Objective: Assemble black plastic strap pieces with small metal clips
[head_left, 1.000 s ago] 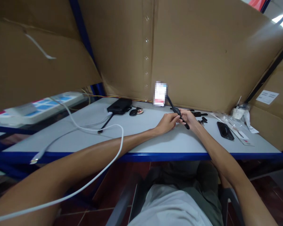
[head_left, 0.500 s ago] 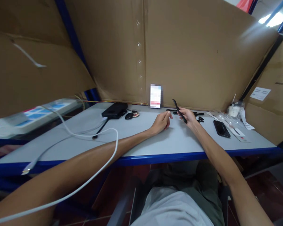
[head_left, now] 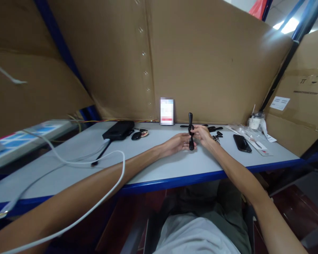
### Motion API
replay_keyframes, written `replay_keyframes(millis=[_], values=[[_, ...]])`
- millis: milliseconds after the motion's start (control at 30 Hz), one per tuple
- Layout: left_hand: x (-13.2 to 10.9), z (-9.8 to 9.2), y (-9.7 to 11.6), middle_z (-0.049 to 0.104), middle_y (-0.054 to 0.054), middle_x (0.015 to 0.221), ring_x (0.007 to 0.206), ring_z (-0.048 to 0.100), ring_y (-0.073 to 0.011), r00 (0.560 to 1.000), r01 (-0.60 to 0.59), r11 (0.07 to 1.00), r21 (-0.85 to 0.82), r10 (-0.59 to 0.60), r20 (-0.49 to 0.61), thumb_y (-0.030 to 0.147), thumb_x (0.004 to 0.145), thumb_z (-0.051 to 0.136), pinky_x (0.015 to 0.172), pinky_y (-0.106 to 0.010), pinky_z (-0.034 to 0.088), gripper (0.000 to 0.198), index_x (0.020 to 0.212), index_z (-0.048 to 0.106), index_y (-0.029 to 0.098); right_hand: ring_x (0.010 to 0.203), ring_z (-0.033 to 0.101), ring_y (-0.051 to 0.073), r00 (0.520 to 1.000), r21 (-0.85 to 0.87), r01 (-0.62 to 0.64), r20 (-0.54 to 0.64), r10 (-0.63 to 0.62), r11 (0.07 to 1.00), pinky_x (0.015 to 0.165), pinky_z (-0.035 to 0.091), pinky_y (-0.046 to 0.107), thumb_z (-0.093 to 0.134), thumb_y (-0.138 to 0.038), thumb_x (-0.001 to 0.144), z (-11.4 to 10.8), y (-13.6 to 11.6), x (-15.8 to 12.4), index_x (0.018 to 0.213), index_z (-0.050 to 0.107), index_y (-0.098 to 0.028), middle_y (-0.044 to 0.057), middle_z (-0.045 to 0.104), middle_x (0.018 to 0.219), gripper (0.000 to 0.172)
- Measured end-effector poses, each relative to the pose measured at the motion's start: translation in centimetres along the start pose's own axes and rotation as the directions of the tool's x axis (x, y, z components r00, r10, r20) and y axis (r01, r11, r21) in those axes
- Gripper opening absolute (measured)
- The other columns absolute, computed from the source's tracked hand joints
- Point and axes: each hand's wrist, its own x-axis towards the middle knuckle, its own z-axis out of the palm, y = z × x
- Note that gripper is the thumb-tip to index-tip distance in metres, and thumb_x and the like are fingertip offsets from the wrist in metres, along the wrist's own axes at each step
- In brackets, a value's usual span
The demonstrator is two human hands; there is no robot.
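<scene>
Above the table, a long black propeller-shaped part [head_left: 190, 120] stands upright, with a round middle and a rounded blade at each end. My right hand [head_left: 202, 134] pinches it near its round middle. From the other side, my left hand [head_left: 178, 144] has closed fingers on its lower half, some of them hidden behind the blade. Flat black pieces [head_left: 214, 129] and several small black bits [head_left: 218, 134] lie on the table just beyond and beside my right hand.
A lit phone [head_left: 166, 111] leans against the cardboard wall. A dark phone [head_left: 242, 143], plastic packaging [head_left: 250, 135] and a white cup [head_left: 254, 122] are at right. At left lie a black box [head_left: 118, 130], keys with a fob [head_left: 136, 135] and a power strip [head_left: 29, 139]. A white cable [head_left: 122, 165] crosses my left arm.
The black part has turned from slanted to upright and come between both hands. My left hand has reached over and taken hold of it too. The camera view has shifted slightly right.
</scene>
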Motion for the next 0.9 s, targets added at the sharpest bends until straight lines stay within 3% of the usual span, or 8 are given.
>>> replay_keyframes(millis=[100, 267, 433, 567, 667, 733, 833, 900], values=[[0.0, 0.0, 0.1, 0.058, 0.001, 0.065, 0.053, 0.058, -0.0104, 0.997, 0.001, 1.0, -0.007, -0.001, -0.077, 0.03, 0.09, 0.066, 0.054, -0.025, 0.051, 0.017, 0.089, 0.055, 0.017, 0.069, 0.065, 0.013, 1.0, -0.068, 0.01, 0.011, -0.01, 0.998, 0.068, 0.057, 0.026, 0.066, 0.002, 0.066, 0.2, -0.2, -0.2, 0.08, 0.061, -0.017, 0.001, 0.069, 0.073, 0.024], [0.4, -1.1, 0.3, 0.038, 0.008, 0.051, 0.035, 0.03, -0.0043, 0.971, 0.018, 0.964, 0.264, 0.046, -0.234, 0.044, 0.094, 0.061, 0.036, -0.018, 0.015, 0.031, 0.077, 0.048, 0.021, 0.073, 0.067, 0.015, 0.995, -0.151, 0.046, 0.09, -0.033, 0.988, 0.077, 0.058, 0.03, 0.065, -0.004, 0.074, 0.2, -1.0, -0.4, 0.084, 0.066, -0.016, 0.002, 0.071, 0.075, 0.016], [1.1, -2.8, 1.0, 0.045, 0.003, 0.043, 0.032, 0.033, -0.0062, 0.955, 0.014, 0.847, 0.531, 0.146, -0.258, 0.039, 0.092, 0.064, 0.035, -0.021, 0.017, 0.033, 0.066, 0.056, 0.019, 0.073, 0.068, 0.016, 0.996, -0.148, 0.07, 0.059, -0.062, 0.987, 0.073, 0.059, 0.029, 0.065, -0.016, 0.087, -0.9, -2.4, 0.4, 0.086, 0.065, -0.017, 0.007, 0.074, 0.081, 0.001], [1.0, -3.4, 1.1, 0.042, 0.005, 0.042, 0.031, 0.029, -0.0061, 0.953, 0.037, 0.86, 0.509, 0.124, -0.277, 0.035, 0.095, 0.058, 0.035, -0.022, 0.017, 0.034, 0.065, 0.056, 0.019, 0.064, 0.064, 0.015, 0.977, -0.331, 0.165, -0.074, -0.2, 0.929, 0.061, 0.053, 0.026, 0.056, -0.031, 0.097, -2.4, -3.0, 1.3, 0.081, 0.061, -0.019, 0.006, 0.071, 0.075, 0.02], [0.8, -3.6, 0.8, 0.041, 0.005, 0.044, 0.032, 0.03, -0.0065, 0.958, 0.042, 0.868, 0.495, 0.107, -0.267, 0.038, 0.097, 0.054, 0.035, -0.022, 0.019, 0.037, 0.066, 0.058, 0.018, 0.057, 0.053, 0.014, 0.862, -0.601, 0.336, -0.113, -0.494, 0.725, 0.056, 0.042, 0.023, 0.051, -0.043, 0.099, -4.0, -3.6, 1.9, 0.067, 0.052, -0.021, 0.001, 0.058, 0.06, 0.039], [0.7, -3.8, 0.5, 0.045, 0.004, 0.046, 0.033, 0.033, -0.0069, 0.964, 0.045, 0.854, 0.519, 0.098, -0.246, 0.042, 0.097, 0.053, 0.036, -0.022, 0.021, 0.04, 0.065, 0.057, 0.018, 0.057, 0.046, 0.013, 0.784, -0.765, 0.373, -0.043, -0.62, 0.525, 0.057, 0.035, 0.024, 0.052, -0.044, 0.098, -5.3, -4.3, 2.4, 0.059, 0.044, -0.021, -0.001, 0.047, 0.053, 0.046], [0.9, -4.2, 0.3, 0.044, 0.005, 0.045, 0.032, 0.033, -0.0068, 0.967, 0.106, 0.799, 0.592, 0.056, -0.249, 0.045, 0.096, 0.052, 0.035, -0.022, 0.021, 0.042, 0.065, 0.055, 0.018, 0.058, 0.037, 0.012, 0.768, -0.916, 0.319, 0.098, -0.633, 0.245, 0.058, 0.027, 0.026, 0.056, -0.037, 0.094, -7.6, -5.9, 3.5, 0.053, 0.041, -0.02, -0.003, 0.038, 0.052, 0.048], [1.0, -4.4, 0.3, 0.042, 0.006, 0.045, 0.032, 0.031, -0.0065, 0.968, 0.111, 0.769, 0.63, 0.059, -0.242, 0.044, 0.097, 0.051, 0.035, -0.022, 0.02, 0.042, 0.063, 0.052, 0.019, 0.058, 0.034, 0.011, 0.788, -0.957, 0.247, 0.108, -0.606, 0.151, 0.058, 0.024, 0.027, 0.058, -0.035, 0.093, -9.3, -6.8, 4.5, 0.053, 0.043, -0.019, -0.004, 0.037, 0.053, 0.046]])
